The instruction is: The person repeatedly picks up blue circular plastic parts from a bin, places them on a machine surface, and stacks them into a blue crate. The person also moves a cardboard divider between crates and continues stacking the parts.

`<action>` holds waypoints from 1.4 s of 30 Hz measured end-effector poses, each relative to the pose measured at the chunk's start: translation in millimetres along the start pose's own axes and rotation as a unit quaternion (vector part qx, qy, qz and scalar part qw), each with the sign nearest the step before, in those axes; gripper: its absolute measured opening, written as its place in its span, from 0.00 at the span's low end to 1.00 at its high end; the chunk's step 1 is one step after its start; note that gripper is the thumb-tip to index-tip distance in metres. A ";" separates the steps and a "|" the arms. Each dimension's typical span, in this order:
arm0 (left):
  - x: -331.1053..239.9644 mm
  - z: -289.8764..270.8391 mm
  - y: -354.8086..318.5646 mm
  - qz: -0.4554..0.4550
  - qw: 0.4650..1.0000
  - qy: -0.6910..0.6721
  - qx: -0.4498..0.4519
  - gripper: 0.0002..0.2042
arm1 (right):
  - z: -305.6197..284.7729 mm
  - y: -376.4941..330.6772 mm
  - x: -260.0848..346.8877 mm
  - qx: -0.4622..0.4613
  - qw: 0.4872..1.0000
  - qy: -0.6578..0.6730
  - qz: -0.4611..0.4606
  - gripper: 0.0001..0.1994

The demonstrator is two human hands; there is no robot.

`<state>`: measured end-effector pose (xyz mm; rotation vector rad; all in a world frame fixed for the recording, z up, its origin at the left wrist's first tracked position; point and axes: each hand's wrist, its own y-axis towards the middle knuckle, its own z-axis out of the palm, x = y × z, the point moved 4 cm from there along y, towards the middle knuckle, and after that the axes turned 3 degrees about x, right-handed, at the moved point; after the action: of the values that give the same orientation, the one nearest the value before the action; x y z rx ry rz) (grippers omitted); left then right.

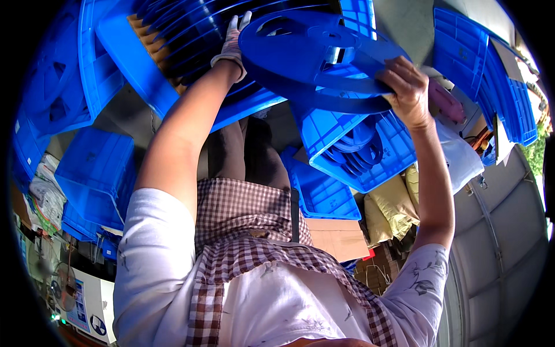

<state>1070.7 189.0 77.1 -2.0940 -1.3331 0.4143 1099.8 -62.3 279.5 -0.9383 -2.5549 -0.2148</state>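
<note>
A large round blue plastic reel (289,61) with cut-out openings and a central hub is held tilted in front of me, above a big blue crate (130,61). My right hand (406,87), bare, has its fingers curled around the reel's right edge. At the reel's left edge is my left hand (232,43) in a light glove, its visible fingers stretched upward and apart. That hand's thumb side is partly hidden against the rim. Inside the crate, several dark blue discs (191,34) stand in a row beside brown cardboard.
Below the reel, another blue crate (370,182) holds several smaller blue reels (352,151). Blue crates (95,168) stand at the left, and more are stacked (491,75) at the far right. Yellowish sacks (390,211) and a flat cardboard piece (335,238) lie near my right side.
</note>
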 end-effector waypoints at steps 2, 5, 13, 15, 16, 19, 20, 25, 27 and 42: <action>1.9 32.0 11.8 -0.010 0.999 0.005 -0.048 0.28 | -4.3 18.2 -8.9 0.006 0.999 -0.020 -0.031 0.16; 6.3 26.9 11.1 0.028 0.998 -0.040 -0.046 0.26 | -3.3 50.2 -23.4 0.076 0.997 -0.024 0.002 0.13; 11.5 9.5 1.6 0.075 0.976 -0.193 -0.072 0.20 | -26.2 151.3 -27.5 0.078 0.997 -0.019 -0.023 0.13; 9.6 20.8 2.3 0.074 0.976 -0.137 -0.155 0.21 | -25.1 156.6 -28.5 0.103 0.995 -0.009 -0.016 0.12; 10.7 31.3 6.2 0.079 0.975 -0.171 -0.118 0.21 | -23.6 157.6 -30.7 0.116 0.993 -0.004 -0.001 0.12; 10.2 39.9 10.8 0.043 0.935 -0.310 -0.169 0.20 | -13.9 151.7 -23.7 0.102 0.994 -0.025 -0.017 0.12; 6.3 98.0 28.1 0.017 0.847 -0.474 -0.239 0.21 | -7.7 148.5 -15.8 0.117 0.993 -0.021 -0.008 0.12; 15.7 36.7 -49.6 -0.077 0.977 -0.133 0.150 0.18 | 39.0 111.1 -26.0 0.079 0.993 -0.054 -0.064 0.13; 19.1 40.5 -92.0 -0.057 0.979 -0.170 -0.102 0.19 | 61.8 105.1 -26.7 0.080 0.994 -0.063 -0.050 0.12; -74.0 103.2 -264.9 0.010 0.924 -0.382 0.018 0.16 | 226.9 38.5 -25.4 0.149 0.954 -0.107 0.236 0.31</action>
<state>794.5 236.9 164.7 -1.9797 -1.6865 1.3549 1069.1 15.4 63.6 -1.4685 -2.3584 0.4195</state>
